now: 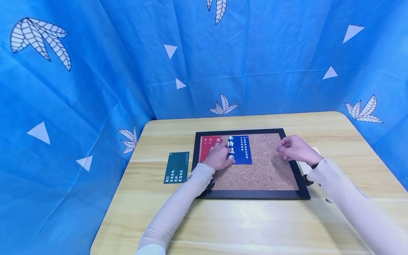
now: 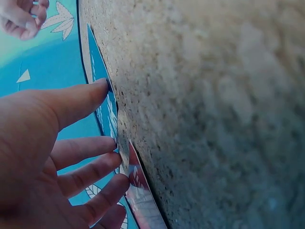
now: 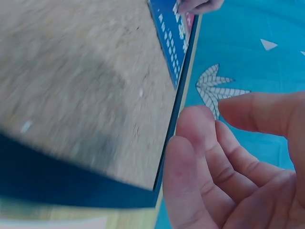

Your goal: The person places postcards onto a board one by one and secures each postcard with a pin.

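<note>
On a black-framed cork board (image 1: 271,177), my left hand (image 1: 219,156) rests across a red card (image 1: 207,143) and a blue card (image 1: 245,150) with white characters. In the left wrist view, the thumb and extended fingertips (image 2: 108,143) touch the blue card (image 2: 97,71) near its edge. Over the board's right edge hovers my right hand (image 1: 294,148), fingers loosely bent. The right wrist view shows this hand (image 3: 219,167) with thumb and fingertips apart and nothing visible between them. Part of each card is hidden by the left hand.
A dark green card (image 1: 176,167) lies on the wooden table (image 1: 248,226) left of the board. Something flat and white (image 1: 305,167) lies partly behind the right wrist. A small shiny object (image 1: 328,200) sits near the right sleeve. Blue curtain (image 1: 255,53) surrounds the table's back and sides.
</note>
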Demonstrator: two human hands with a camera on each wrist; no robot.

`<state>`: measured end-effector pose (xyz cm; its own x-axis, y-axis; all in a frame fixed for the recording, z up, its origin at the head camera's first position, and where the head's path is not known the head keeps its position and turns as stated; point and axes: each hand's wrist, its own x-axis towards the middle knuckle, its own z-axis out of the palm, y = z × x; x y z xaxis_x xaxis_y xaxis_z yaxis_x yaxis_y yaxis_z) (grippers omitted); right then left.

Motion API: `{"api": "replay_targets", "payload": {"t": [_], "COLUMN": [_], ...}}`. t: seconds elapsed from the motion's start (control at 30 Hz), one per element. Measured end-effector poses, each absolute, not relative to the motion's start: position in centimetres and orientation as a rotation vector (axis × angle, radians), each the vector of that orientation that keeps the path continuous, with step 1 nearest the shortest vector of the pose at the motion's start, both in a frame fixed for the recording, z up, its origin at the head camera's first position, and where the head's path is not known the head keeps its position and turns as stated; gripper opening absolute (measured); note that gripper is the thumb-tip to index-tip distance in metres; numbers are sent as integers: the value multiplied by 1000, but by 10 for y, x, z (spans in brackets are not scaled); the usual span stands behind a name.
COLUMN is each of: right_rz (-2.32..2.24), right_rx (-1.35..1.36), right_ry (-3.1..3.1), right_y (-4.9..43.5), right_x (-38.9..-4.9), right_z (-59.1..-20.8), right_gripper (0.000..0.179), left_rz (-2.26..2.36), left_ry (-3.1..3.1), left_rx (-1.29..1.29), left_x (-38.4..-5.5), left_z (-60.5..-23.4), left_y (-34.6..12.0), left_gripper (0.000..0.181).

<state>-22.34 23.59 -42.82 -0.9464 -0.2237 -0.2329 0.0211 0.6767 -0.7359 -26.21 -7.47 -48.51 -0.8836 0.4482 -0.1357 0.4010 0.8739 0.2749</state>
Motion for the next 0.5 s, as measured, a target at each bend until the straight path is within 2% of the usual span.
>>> {"api": "replay_targets", "payload": {"t": [0.5], "right_rz": [-900], "right_rx": [-198], "right_ry": [2784], "right_y": [288], "right_x": [-165], "right_z": [-434], "right_gripper": [20], "left_rz": [361], "left_ry": [2856], "left_rx": [646], "left_x": [-260], "left_z": [-485], "left_y": [-73], "left_gripper": [53]}}
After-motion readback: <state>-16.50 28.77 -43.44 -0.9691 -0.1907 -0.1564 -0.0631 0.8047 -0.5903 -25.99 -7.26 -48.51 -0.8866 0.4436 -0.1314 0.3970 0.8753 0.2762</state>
